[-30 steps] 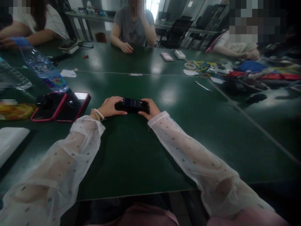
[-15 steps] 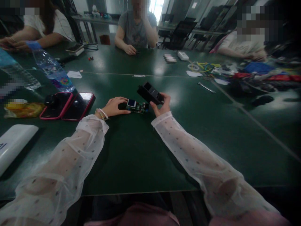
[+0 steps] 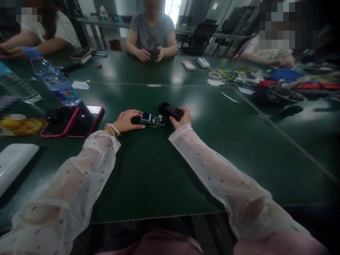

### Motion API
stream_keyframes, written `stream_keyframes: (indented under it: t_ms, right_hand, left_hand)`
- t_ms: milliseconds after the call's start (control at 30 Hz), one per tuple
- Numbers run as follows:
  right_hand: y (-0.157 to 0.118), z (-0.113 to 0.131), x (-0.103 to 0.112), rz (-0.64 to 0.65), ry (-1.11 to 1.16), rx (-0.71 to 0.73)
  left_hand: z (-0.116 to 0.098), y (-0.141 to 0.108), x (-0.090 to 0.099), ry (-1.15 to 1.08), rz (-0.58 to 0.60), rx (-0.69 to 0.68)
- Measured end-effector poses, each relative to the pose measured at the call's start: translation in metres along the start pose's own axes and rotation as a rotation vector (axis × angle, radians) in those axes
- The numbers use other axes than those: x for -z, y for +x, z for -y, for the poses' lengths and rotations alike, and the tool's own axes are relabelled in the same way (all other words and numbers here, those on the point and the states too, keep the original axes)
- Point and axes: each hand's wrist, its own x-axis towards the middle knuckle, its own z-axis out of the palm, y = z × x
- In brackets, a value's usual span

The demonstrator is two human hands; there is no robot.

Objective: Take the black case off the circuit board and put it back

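My left hand (image 3: 128,120) is closed on the left end of a green circuit board (image 3: 155,121), thumb on the near side and fingers on the far side. A small square screen (image 3: 146,116) sits on the board's left part. My right hand (image 3: 182,118) grips a black plastic casing (image 3: 170,109) by its right end. The casing has a rectangular opening and lies low over the table, just behind and right of the board. Whether the two parts touch, I cannot tell.
Two pink-framed phones (image 3: 85,121) and a plastic water bottle (image 3: 55,79) are at my left, with a white device (image 3: 17,164) nearer me. A wrench (image 3: 230,97) and tangled cables (image 3: 225,75) lie to the right. A person (image 3: 152,35) sits opposite.
My right hand has lowered the black casing from a tilted pose to a flatter one near the board. The person opposite has brought both hands together at the table.
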Motion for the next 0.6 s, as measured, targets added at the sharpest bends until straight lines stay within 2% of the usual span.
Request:
stream_keyframes:
  t_ms: [67,200,400,600]
  right_hand:
    - [-0.002,0.009,0.003,-0.034,-0.037,-0.085]
    - [-0.003,0.022,0.005,-0.058,-0.078,-0.104]
    - [0.003,0.021,0.01,0.118,-0.135,-0.116]
    - [0.003,0.018,0.011,0.125,-0.146,-0.173]
  left_hand:
    - [0.0,0.0,0.0,0.002,0.002,0.001]
    - [0.001,0.0,-0.001,0.0,-0.012,-0.003]
    - [0.003,0.0,-0.002,-0.009,-0.031,-0.018]
    - [0.001,-0.001,-0.001,-0.018,-0.006,-0.017]
